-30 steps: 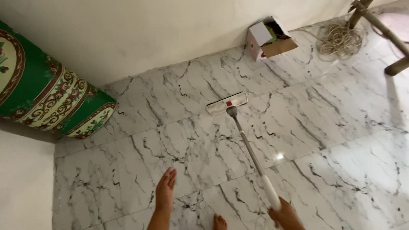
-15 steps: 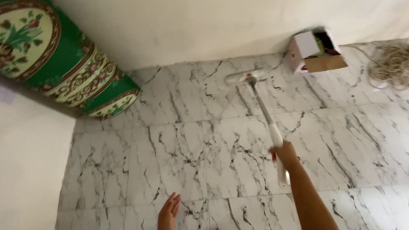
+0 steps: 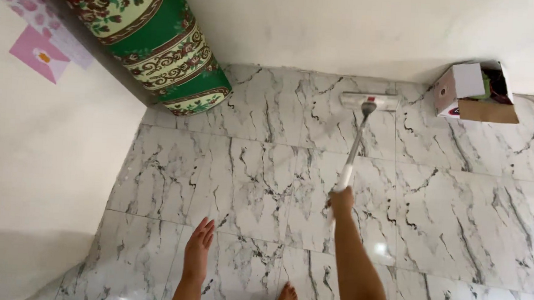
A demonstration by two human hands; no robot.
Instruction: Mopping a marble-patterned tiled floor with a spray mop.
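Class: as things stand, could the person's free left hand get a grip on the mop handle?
Probably yes. The left hand hangs open and empty beside the mop handle held by the right hand, with only bare marble floor between them.

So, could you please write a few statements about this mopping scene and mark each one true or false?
1. The right hand grips the mop handle. True.
2. The left hand holds a cloth. False: it is empty, fingers stretched out.
3. The mop head lies on the floor close to the wall. True.
4. The box is closed and stands in the middle of the floor. False: it is open and sits by the wall.
5. The rolled carpet is plain blue. False: it is green with a floral pattern.
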